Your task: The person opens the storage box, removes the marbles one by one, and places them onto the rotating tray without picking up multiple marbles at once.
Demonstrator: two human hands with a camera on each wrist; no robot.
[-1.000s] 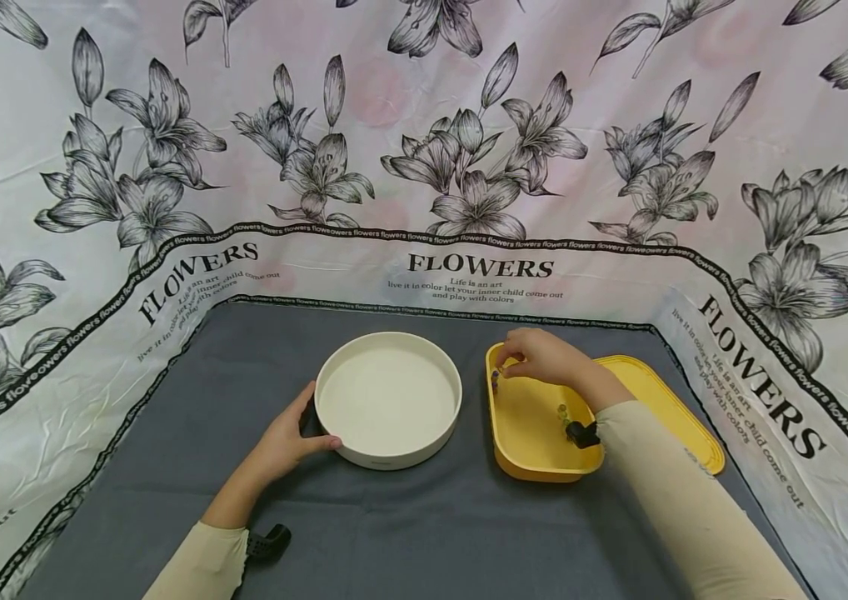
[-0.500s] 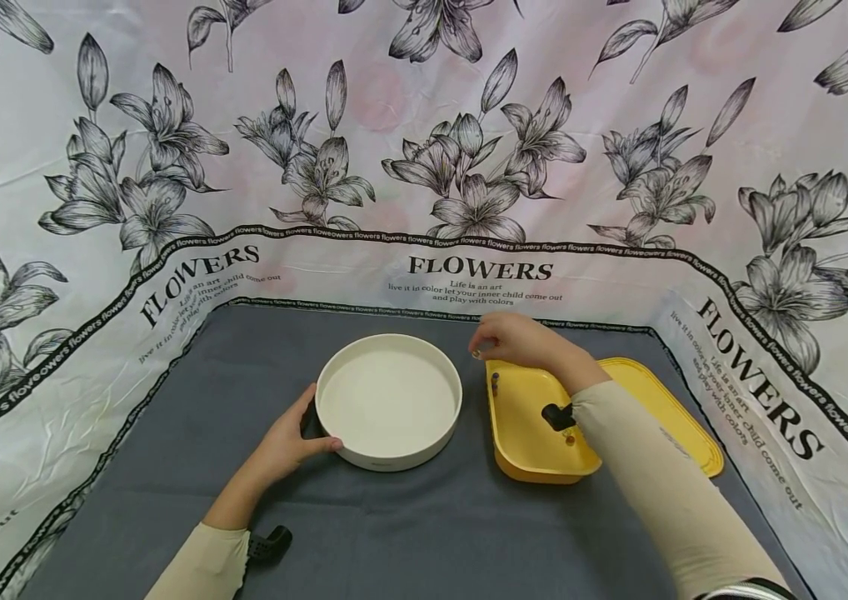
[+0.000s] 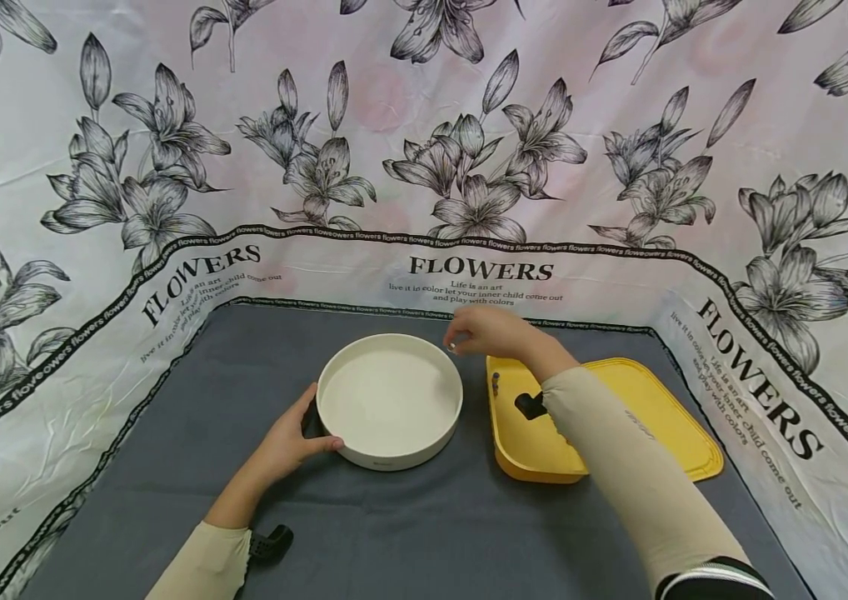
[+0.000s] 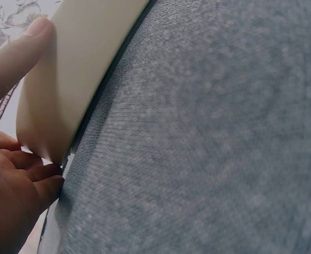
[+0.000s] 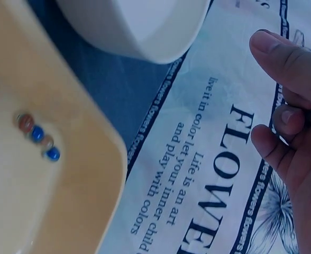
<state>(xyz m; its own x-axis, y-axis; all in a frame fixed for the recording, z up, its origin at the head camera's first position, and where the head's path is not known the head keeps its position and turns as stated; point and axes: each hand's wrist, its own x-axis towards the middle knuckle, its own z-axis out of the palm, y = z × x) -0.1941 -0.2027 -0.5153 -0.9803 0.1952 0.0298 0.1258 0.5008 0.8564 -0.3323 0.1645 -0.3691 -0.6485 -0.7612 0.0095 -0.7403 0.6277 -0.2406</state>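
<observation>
A round cream dish (image 3: 390,400) stands on the grey cloth, its left side gripped by my left hand (image 3: 285,442). In the left wrist view the thumb of my left hand (image 4: 12,174) lies on the wall of the dish (image 4: 71,69) and the fingertips are at its base. My right hand (image 3: 495,332) is raised just past the dish's right rim, pinching something tiny and pale at its fingertips. The right wrist view shows my right hand (image 5: 298,106) with its fingers curled, but not the tiny thing. Several small blue and brown beads (image 5: 37,133) lie in the yellow tray (image 5: 92,121).
The yellow tray (image 3: 536,475) stands right of the dish, partly under my right forearm. A flat yellow lid (image 3: 664,408) lies beyond it on the right. Flower-printed cloth (image 3: 484,208) rises behind and at both sides of the grey cloth (image 3: 394,533).
My right hand has moved from inside the yellow tray up and left, over to the dish's right rim, carrying the tiny thing. My left hand and the dish have stayed put.
</observation>
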